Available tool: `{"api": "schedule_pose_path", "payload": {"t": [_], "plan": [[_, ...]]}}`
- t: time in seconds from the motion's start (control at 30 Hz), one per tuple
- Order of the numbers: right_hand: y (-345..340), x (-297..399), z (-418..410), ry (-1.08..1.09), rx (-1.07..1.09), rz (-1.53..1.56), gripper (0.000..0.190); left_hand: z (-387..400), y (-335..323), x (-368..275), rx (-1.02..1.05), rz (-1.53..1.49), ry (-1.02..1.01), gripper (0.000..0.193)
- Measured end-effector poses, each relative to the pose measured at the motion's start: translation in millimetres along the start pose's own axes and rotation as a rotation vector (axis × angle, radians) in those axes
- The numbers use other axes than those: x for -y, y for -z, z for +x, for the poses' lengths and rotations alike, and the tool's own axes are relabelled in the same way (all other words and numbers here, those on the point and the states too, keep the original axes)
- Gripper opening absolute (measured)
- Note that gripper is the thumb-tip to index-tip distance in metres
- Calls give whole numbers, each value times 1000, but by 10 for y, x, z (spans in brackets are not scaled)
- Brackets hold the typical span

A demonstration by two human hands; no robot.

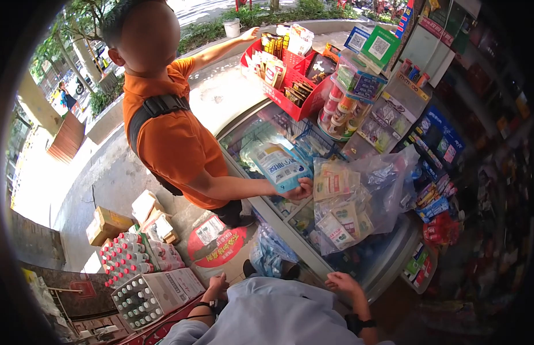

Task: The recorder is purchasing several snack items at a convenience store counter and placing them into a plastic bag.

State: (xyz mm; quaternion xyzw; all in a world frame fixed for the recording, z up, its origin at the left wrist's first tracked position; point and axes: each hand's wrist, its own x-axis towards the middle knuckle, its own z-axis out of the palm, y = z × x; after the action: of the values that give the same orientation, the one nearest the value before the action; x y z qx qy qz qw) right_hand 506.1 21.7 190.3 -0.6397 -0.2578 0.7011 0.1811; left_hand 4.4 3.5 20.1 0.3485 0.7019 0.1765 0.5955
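Observation:
My left hand hangs low beside my body, fingers loosely curled, and nothing shows in it. My right hand is curled too, near the front edge of a glass-topped chest freezer, with no object visible in its fingers. Before me on the freezer lies a clear plastic bag with several flat printed packets. Another person in an orange shirt has one hand at a blue and white pouch over the glass. A bundle of blue plastic packs lies on the floor by my feet.
Red baskets of snack packs and clear jars stand at the freezer's far end. Display racks line the right. At left are red-capped bottles, an open carton of white-capped bottles and cardboard boxes.

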Motion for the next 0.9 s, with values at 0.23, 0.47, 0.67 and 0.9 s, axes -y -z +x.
{"api": "schedule_pose_path", "payload": {"t": [0.23, 0.47, 0.67, 0.9], "plan": [[39, -81, 36, -10, -10, 3, 33, 148, -142, 25, -151, -15, 388, 39], [6, -60, 119, -25, 20, 7, 32, 193, -41, 236, -144, 23, 342, 38], [37, -114, 76, -22, 25, 7, 33, -59, -92, -363, -127, -40, 311, 39], [-2, -53, 22, -36, 23, 5, 35, -114, -39, -376, -60, 106, 195, 39]]}}
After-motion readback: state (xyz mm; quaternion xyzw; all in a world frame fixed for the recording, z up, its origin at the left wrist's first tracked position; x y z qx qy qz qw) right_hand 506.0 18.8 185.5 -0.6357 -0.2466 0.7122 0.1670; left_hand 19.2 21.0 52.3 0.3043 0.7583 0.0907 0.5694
